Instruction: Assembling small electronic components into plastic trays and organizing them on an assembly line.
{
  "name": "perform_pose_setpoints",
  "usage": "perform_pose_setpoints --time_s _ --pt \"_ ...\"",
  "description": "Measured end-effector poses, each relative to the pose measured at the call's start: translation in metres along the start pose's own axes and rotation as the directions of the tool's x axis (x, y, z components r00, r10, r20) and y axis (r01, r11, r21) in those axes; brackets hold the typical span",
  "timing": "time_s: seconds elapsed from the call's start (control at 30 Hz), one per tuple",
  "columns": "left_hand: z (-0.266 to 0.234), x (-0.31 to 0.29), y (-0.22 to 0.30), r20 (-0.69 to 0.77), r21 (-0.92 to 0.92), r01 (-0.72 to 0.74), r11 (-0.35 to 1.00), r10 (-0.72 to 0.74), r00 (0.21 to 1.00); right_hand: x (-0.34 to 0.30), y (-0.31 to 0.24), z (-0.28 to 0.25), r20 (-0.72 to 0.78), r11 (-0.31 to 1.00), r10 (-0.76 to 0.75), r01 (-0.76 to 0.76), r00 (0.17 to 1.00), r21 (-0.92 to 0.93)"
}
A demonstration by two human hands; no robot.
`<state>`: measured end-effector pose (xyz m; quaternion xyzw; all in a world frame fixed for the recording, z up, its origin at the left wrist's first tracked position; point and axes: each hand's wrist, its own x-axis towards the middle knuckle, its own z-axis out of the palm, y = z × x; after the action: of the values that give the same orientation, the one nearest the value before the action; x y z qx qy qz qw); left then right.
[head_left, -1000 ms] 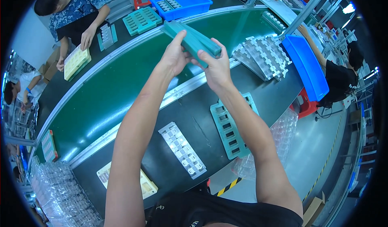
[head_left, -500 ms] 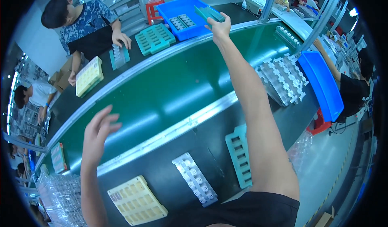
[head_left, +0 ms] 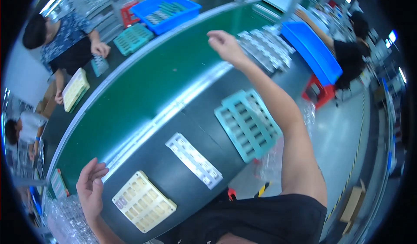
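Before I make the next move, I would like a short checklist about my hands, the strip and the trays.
1. Left hand free: ok, holds nothing.
2. Right hand free: ok, looks empty above the green belt.
3. Strip apart from both trays: ok.
4. Teal tray well inside the table edge: not ok, near corner reaches it.
5. Cream tray slots correctly filled: cannot tell, too small.
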<state>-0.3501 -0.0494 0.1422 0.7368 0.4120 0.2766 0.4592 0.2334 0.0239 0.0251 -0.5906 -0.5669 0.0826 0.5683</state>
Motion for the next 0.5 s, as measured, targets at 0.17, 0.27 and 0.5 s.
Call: perform_pose_setpoints --time_s 0.17,0.27,0.5 --pt "0.004 -0.034 -0.008 -0.017 -0.033 -0.074 0.997 0.073 0.997 -0.119 -0.026 -0.046 0.179 0.867 0.166 -0.057 0.97 -0.496" --pt "0.007 -0.046 -0.017 -0.01 -0.067 -0.094 0.993 0.093 0.996 -0.138 0.002 -0.065 0.055 0.711 0.164 -0.08 0.985 -0.698" --pt "0.01 -0.075 -0.023 -0.049 -0.059 -0.1 0.993 0.097 0.994 -0.103 0.049 -0.066 0.01 0.363 0.287 -0.099 0.958 -0.926"
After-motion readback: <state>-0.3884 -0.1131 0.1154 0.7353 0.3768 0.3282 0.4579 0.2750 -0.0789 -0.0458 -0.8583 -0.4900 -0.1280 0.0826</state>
